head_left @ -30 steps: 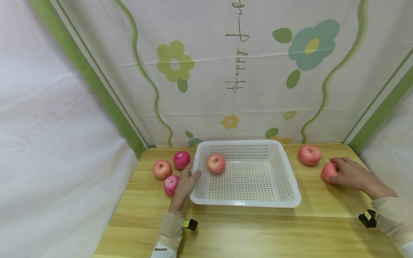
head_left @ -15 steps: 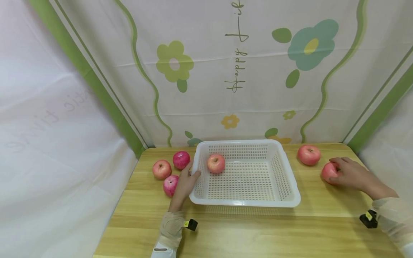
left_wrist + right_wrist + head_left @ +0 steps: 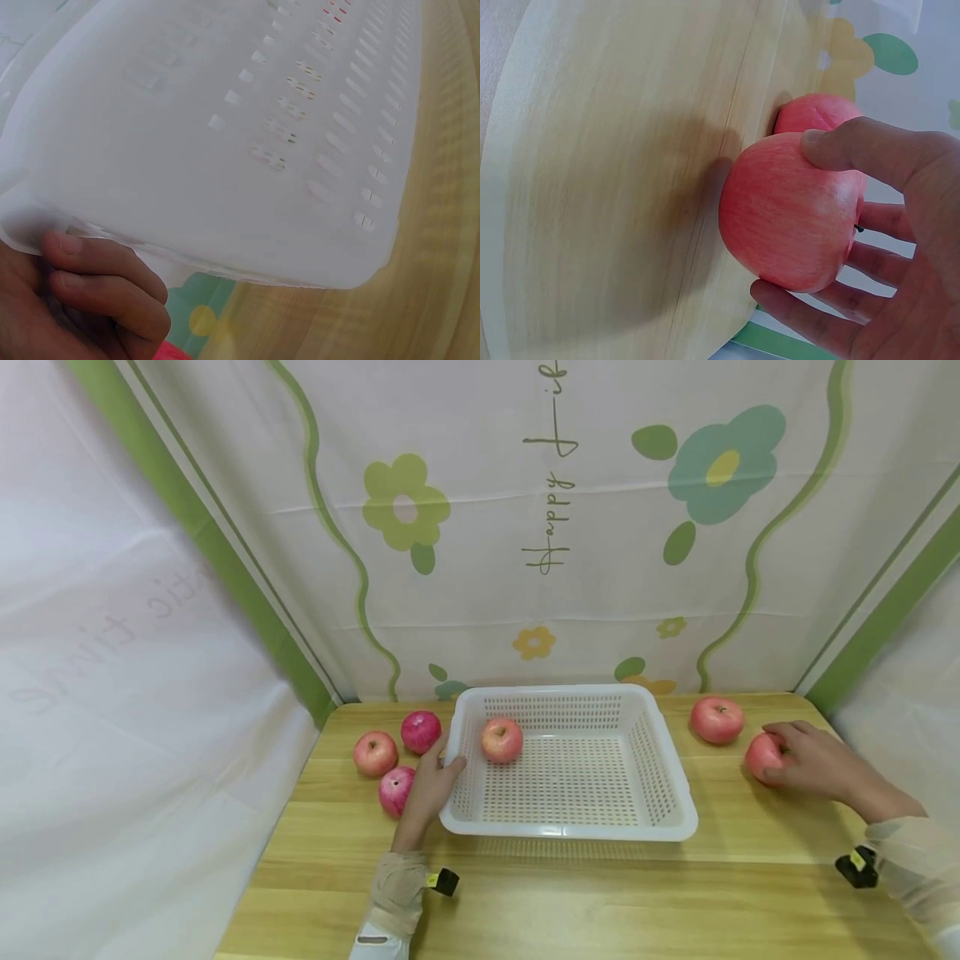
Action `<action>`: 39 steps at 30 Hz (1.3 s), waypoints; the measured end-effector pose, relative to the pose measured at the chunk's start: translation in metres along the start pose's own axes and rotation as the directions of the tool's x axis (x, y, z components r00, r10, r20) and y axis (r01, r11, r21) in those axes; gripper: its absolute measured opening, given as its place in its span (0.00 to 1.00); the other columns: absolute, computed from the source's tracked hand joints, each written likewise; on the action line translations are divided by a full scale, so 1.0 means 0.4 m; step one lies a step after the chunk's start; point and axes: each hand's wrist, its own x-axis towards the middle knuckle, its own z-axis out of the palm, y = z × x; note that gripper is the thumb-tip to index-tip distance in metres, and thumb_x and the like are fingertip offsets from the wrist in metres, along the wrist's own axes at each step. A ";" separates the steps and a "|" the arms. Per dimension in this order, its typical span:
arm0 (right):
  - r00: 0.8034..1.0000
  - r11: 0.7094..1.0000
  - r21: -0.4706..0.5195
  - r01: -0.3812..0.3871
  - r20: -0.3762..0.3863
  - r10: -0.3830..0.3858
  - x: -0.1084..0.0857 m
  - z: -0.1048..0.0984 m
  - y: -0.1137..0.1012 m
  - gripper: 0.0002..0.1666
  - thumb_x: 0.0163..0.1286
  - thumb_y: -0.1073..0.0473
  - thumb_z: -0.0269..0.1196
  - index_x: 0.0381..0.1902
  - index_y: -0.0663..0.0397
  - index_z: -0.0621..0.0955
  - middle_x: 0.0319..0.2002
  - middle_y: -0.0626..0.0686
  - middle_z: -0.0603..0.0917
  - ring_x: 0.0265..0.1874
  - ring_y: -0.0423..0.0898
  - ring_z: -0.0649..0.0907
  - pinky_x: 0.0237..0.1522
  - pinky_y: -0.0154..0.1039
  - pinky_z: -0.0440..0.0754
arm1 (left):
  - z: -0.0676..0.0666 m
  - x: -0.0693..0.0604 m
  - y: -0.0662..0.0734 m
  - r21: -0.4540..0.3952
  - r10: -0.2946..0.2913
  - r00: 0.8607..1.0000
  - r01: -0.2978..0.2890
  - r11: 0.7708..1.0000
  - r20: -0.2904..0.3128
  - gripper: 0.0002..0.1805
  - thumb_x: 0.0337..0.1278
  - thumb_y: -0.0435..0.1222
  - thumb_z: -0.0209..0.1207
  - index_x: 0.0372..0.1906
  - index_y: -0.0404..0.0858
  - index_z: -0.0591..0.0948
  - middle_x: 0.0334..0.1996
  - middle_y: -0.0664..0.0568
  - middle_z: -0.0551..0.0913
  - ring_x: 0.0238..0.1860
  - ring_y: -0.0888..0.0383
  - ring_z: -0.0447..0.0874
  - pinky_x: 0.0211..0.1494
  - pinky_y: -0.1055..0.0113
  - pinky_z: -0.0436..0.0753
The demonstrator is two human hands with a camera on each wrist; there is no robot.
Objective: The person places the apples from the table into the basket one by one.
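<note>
A white plastic basket (image 3: 570, 832) with slotted walls stands mid-table, one pinkish apple (image 3: 502, 741) inside near its left wall. My left hand (image 3: 432, 781) grips the basket's left rim; in the left wrist view its curled fingers (image 3: 112, 289) lie under the rim's edge. At the right, my right hand (image 3: 819, 766) holds a red apple (image 3: 763, 758). The right wrist view shows thumb and fingers spread around this apple (image 3: 787, 214), its stem toward the palm. Another red apple (image 3: 717, 720) lies just behind and left of it.
Left of the basket lie a pale red apple (image 3: 376, 753) and two darker magenta ones, a rear apple (image 3: 421, 732) and a front apple (image 3: 395, 791) beside my left wrist. A printed curtain (image 3: 480, 568) hangs along the back of the wooden table (image 3: 540, 910).
Almost nothing differs. The right hand and its apple sit very slightly higher in the head view than half a second ago; the left hand keeps its grip on the basket.
</note>
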 end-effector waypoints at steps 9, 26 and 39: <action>1.000 1.000 -0.011 0.004 -0.012 -0.004 -0.004 -0.015 -0.010 0.47 0.59 0.48 0.78 0.64 0.78 0.75 0.57 0.83 0.77 0.53 0.78 0.80 0.50 0.71 0.81 | -0.005 -0.003 0.007 0.009 -0.001 1.000 0.001 1.000 0.009 0.37 0.77 0.38 0.55 0.85 0.46 0.61 0.62 0.27 0.83 0.53 0.32 0.90 0.47 0.42 0.92; 1.000 1.000 -0.018 0.020 -0.013 -0.020 -0.007 -0.044 -0.028 0.48 0.59 0.48 0.79 0.66 0.75 0.75 0.59 0.79 0.77 0.55 0.74 0.79 0.50 0.71 0.81 | -0.007 0.001 0.007 -0.001 0.004 1.000 -0.004 1.000 0.006 0.37 0.76 0.37 0.55 0.85 0.45 0.61 0.59 0.26 0.84 0.50 0.32 0.91 0.42 0.48 0.93; 0.996 0.997 -0.043 0.056 -0.061 -0.059 -0.003 -0.061 -0.063 0.46 0.56 0.50 0.80 0.65 0.74 0.76 0.59 0.77 0.79 0.55 0.75 0.80 0.50 0.71 0.80 | -0.005 0.004 -0.005 -0.008 -0.020 1.000 0.020 1.000 0.007 0.37 0.76 0.38 0.56 0.85 0.48 0.61 0.60 0.26 0.83 0.51 0.32 0.91 0.45 0.43 0.92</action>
